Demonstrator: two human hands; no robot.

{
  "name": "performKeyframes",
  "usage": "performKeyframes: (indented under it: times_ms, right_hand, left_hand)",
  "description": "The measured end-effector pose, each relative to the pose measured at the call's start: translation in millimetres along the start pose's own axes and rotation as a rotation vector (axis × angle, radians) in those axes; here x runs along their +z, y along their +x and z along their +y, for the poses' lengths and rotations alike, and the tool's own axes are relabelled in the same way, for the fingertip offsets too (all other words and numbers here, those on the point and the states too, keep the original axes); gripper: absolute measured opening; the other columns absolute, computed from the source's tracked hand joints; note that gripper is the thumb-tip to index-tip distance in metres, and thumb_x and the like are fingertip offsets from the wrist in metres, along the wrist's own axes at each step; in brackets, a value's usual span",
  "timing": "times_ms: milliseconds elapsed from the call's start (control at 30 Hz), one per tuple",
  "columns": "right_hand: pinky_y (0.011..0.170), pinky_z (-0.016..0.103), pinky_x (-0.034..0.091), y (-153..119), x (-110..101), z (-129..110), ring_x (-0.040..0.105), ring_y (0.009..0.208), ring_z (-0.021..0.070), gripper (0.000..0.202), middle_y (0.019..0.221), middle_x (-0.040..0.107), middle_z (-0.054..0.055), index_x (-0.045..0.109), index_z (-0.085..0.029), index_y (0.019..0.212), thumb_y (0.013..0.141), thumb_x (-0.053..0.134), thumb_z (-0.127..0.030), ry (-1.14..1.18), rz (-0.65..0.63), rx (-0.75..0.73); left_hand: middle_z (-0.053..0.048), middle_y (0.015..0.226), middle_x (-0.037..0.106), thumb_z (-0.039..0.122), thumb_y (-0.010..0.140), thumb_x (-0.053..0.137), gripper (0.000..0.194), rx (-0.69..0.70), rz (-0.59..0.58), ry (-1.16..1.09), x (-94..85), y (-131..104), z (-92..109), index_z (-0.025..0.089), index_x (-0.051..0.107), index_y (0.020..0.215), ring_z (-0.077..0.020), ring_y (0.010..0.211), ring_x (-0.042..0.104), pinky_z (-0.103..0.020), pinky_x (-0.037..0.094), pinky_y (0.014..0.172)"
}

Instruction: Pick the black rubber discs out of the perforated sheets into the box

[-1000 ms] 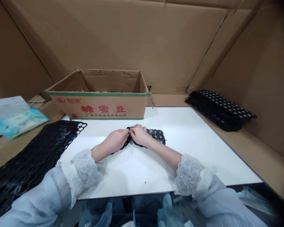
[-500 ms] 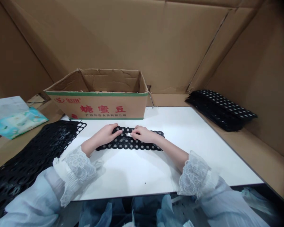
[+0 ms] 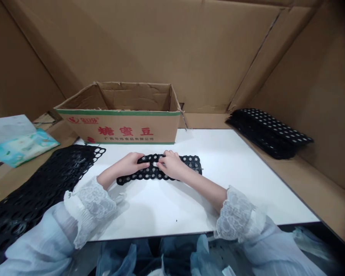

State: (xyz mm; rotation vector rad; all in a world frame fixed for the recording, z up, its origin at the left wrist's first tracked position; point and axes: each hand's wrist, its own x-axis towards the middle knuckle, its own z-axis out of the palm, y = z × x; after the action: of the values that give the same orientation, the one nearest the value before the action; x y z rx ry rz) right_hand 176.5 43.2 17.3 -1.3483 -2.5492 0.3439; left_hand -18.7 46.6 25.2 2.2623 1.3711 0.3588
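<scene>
A black strip with rows of pale round dots and a scalloped edge (image 3: 145, 174) lies across the white table in front of me. My left hand (image 3: 130, 164) grips its back edge left of the middle, thumb on top, fingers curled behind. On the right part, my right hand (image 3: 171, 165) is closed, its thumb and fingers at the strip's middle. A small white piece (image 3: 155, 164) sticks out at the right thumb tip, between both thumbs; its kind is too small to make out. The right hand and forearm cover part of the strip.
Behind the strip stands an open cardboard box (image 3: 123, 126) with dark contents barely showing. Black perforated sheets (image 3: 46, 184) lie at left, near a tissue packet (image 3: 25, 147). A stack of black dotted sheets (image 3: 270, 132) sits at right. Cardboard walls (image 3: 172, 50) surround the white table (image 3: 232, 172).
My right hand has shifted slightly, its fingers now lying more over the strip's back edge. The strip's front edge has risen in the middle. The left hand has hardly moved.
</scene>
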Motion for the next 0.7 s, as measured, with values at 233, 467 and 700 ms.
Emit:
performKeyframes:
  times_ms: [233, 467, 700]
  right_hand:
    - [0.077, 0.031, 0.028, 1.1, 6.7, -4.6, 0.038, 0.087, 0.0189, 0.035, 0.086, 0.047, 0.009, 0.062, -0.015, 0.077, 0.085, 0.033, -0.033, -0.031, 0.072, 0.036]
    - [0.075, 0.031, 0.029, 1.5, 3.7, -2.1, 0.039, 0.086, 0.0189, 0.035, 0.083, 0.048, 0.009, 0.062, -0.015, 0.074, 0.085, 0.034, -0.033, 0.004, 0.047, 0.022]
    - [0.076, 0.03, 0.028, 0.1, -0.5, -3.0, 0.039, 0.084, 0.0177, 0.035, 0.081, 0.047, 0.007, 0.061, -0.016, 0.072, 0.085, 0.033, -0.033, 0.047, 0.014, 0.017]
  left_hand:
    - [0.001, 0.064, 0.049, 0.045, 0.078, 0.038, 0.031, 0.021, 0.008, -0.098, 2.9, 0.9, 1.6, 0.016, 0.046, 0.067, -0.0131, 0.06, 0.045, -0.023, 0.034, 0.057]
    - [0.003, 0.063, 0.045, 0.044, 0.076, 0.041, 0.03, 0.036, -0.069, -0.198, -4.1, 1.6, -2.4, 0.016, 0.043, 0.065, -0.0113, 0.061, 0.041, -0.021, 0.033, 0.057]
    - [0.002, 0.063, 0.046, 0.048, 0.072, 0.046, 0.033, -0.023, -0.144, -0.357, -5.4, -0.8, -3.3, 0.016, 0.047, 0.068, -0.0109, 0.059, 0.041, -0.021, 0.034, 0.053]
